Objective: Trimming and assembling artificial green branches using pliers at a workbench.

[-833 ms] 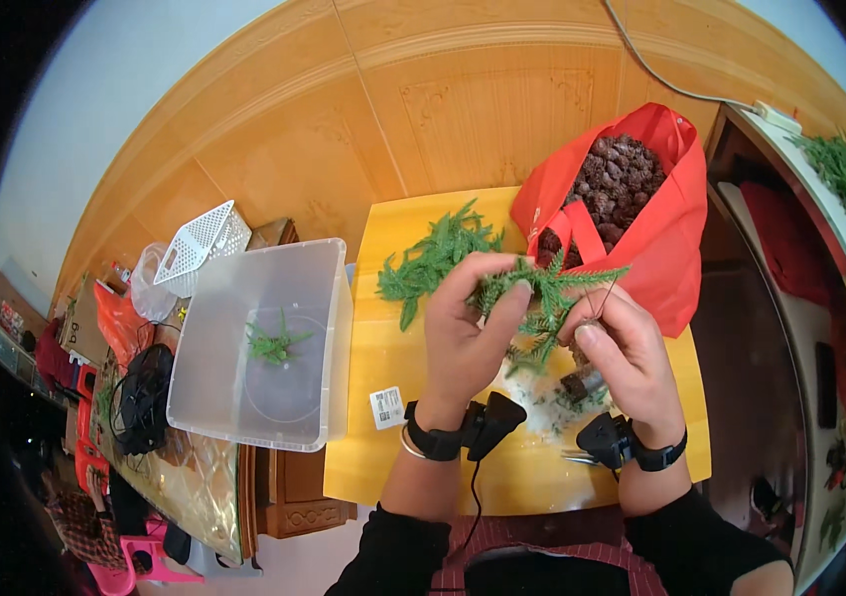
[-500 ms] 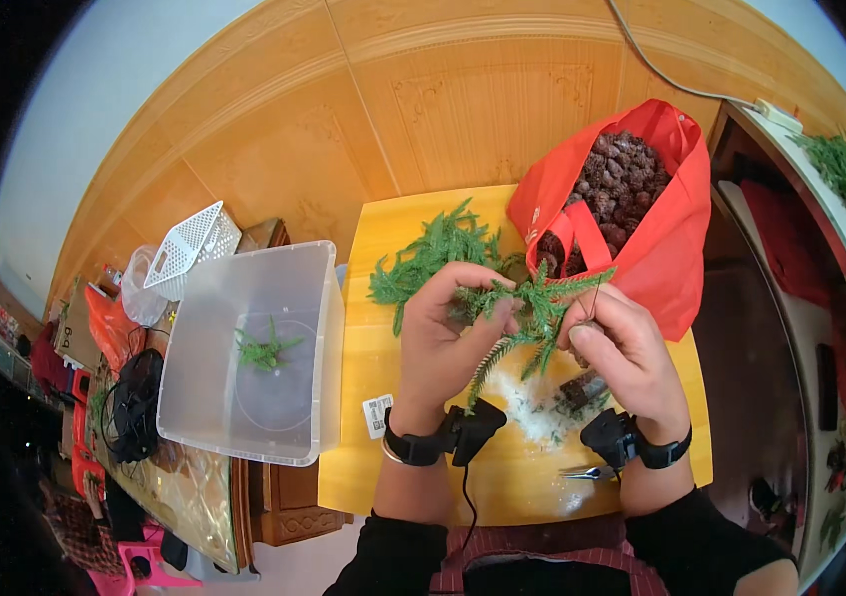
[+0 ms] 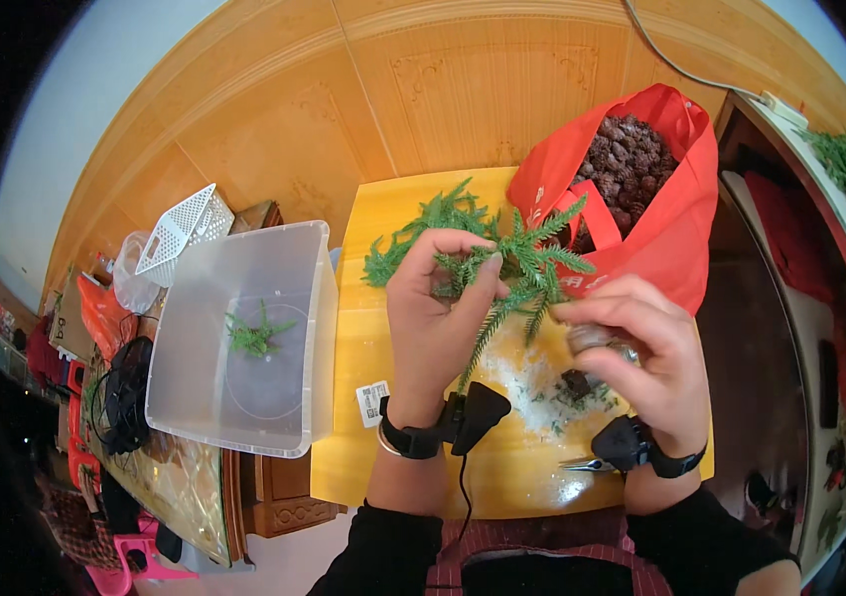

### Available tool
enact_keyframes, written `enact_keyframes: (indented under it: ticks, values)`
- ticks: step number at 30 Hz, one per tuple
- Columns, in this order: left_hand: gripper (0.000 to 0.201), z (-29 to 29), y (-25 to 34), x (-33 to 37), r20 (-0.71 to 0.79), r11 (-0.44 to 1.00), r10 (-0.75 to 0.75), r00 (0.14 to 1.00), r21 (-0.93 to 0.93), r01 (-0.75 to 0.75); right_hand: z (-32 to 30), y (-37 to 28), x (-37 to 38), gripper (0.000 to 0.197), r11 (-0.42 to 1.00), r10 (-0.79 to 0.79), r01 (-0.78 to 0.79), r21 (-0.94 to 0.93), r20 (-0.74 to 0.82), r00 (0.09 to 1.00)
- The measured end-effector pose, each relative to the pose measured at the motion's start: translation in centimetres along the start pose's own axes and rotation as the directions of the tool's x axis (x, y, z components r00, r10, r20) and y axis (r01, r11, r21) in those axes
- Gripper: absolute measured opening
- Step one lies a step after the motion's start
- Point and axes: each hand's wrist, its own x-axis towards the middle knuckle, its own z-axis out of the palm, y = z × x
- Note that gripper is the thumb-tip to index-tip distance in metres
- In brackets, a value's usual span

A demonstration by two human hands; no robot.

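My left hand [image 3: 443, 308] is closed on a green needle-leaf sprig [image 3: 532, 260], which fans out to the right over the yellow table. Next to the sprig's lower leaves, my right hand [image 3: 646, 353] has its fingers curled around a small greyish shiny thing [image 3: 592, 338], mostly hidden by the fingers. Under that hand, a small dark piece [image 3: 574, 385] sits at a patch of white flakes [image 3: 537, 402]. Behind my left hand lies a heap of green sprigs [image 3: 408, 238].
A red bag [image 3: 676, 243] full of brown cones [image 3: 632, 159] stands at the back right. Left of the table is a clear plastic bin [image 3: 185, 338] with one small sprig [image 3: 257, 333] inside. Pliers [image 3: 587, 464] and a white label [image 3: 372, 402] lie on the tabletop [image 3: 353, 467].
The sprig has shifted slightly up and left with my left hand. My right hand has moved away from the sprig, down and right, its fingers now around the greyish thing.
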Motion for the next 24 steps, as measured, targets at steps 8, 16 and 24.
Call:
enact_keyframes:
  ticks: [8,16,24]
  values:
    - [0.012,1.0,-0.3,-0.6,-0.011,0.996,0.063,0.998,0.059,-0.063,1.1,0.9,0.0,0.022,0.987,0.095,-0.102,-0.126,-0.063,0.994]
    - [0.017,1.4,-0.6,-0.5,0.008,0.965,0.205,0.979,0.166,-0.203,1.6,1.0,0.0,0.023,0.967,-0.029,0.009,-0.254,-0.076,0.997]
    - [0.013,1.8,-0.8,-1.0,0.084,0.977,0.129,0.988,0.157,-0.141,1.9,1.1,-0.1,0.026,0.981,0.008,-0.046,-0.187,-0.199,0.98]
